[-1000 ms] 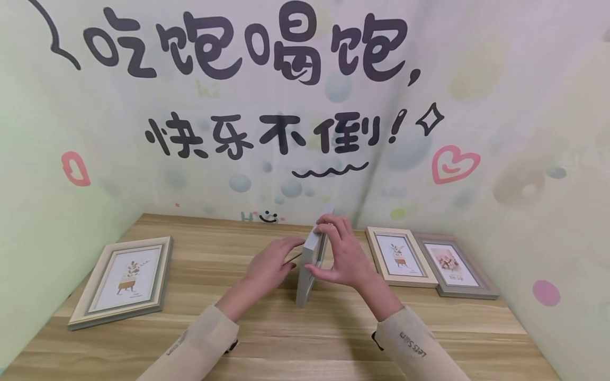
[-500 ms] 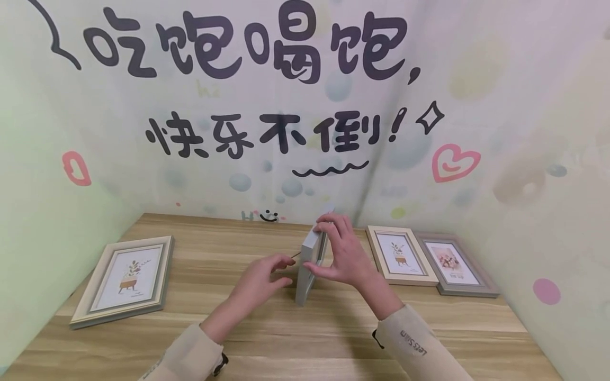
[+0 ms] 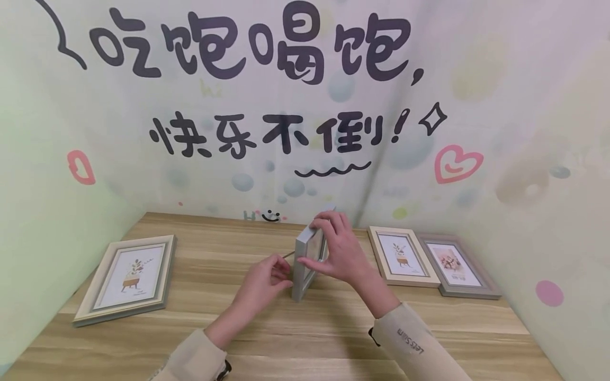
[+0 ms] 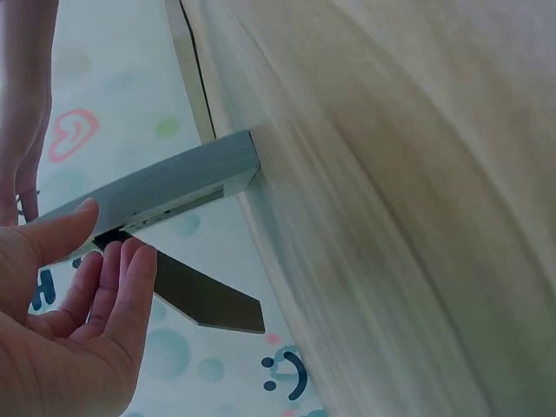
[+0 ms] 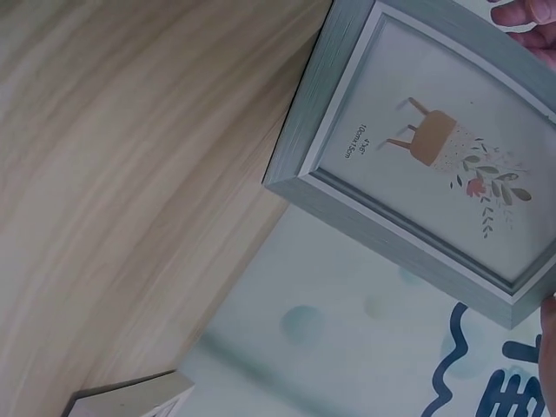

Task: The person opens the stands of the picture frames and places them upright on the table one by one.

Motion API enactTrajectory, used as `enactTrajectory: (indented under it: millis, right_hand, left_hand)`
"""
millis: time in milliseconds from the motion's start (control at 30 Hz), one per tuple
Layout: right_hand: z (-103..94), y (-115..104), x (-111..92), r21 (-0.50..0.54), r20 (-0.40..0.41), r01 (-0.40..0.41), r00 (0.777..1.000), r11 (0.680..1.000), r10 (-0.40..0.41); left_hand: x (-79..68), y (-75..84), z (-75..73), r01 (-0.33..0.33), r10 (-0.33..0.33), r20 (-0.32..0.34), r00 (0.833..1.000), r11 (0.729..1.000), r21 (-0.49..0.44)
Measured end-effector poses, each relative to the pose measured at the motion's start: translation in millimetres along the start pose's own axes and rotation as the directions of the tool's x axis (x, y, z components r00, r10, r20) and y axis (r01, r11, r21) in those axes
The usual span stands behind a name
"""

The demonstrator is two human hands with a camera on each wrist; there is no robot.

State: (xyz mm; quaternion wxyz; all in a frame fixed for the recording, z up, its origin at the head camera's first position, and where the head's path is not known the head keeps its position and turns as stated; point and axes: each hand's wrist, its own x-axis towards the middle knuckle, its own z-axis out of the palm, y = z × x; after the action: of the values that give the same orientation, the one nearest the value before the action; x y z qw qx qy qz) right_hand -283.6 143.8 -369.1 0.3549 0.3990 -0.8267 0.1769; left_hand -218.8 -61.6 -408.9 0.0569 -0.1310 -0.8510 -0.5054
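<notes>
The grey frame (image 3: 298, 270) is standing upright near the middle of the desk (image 3: 286, 338), its front facing right. Its picture (image 5: 460, 165) is showing a brown pot (image 5: 433, 139) on legs, leafy sprigs, a reddish flower (image 5: 475, 187) and small lettering (image 5: 358, 142). The right fingers (image 3: 329, 226) are gripping the frame's edges. Behind it, a dark flat stand (image 4: 208, 295) is jutting out at an angle.

Beneath the grip spreads a wood-grain tabletop (image 3: 214, 243); beyond the grip, black Chinese lettering (image 3: 285, 135) marks a pale backdrop (image 3: 257, 95); a greenish side wall (image 3: 43, 217) stands left.
</notes>
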Motion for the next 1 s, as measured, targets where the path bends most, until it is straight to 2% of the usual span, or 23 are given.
enactTrajectory:
  millis: [333,567,733,1000]
  right_hand:
    - [0.6,-3,2,-0.017,0.009,-0.042,0.999,0.999,0.042]
    - [1.1,-3,2,-0.015,-0.008,-0.037,0.999,0.999,0.037]
    - [-0.1,-3,1,-0.015,-0.008,-0.041,0.999,0.999,0.041]
    - [-2.9,0,-2,0.018,-0.013,-0.015,1.000,1.000,0.015]
  left_hand:
    - [-0.7,2.1,9.5,0.007,-0.006,-0.014,1.000,0.998,0.055]
    - [2.6,0.2,15.1,-0.031,0.037,-0.053,0.998,0.992,0.121]
    - [3.0,1.6,16.8,-0.029,0.040,-0.061,0.997,0.985,0.172]
    - [2.3,1.0,20.5,-0.024,0.037,-0.065,0.997,0.981,0.191]
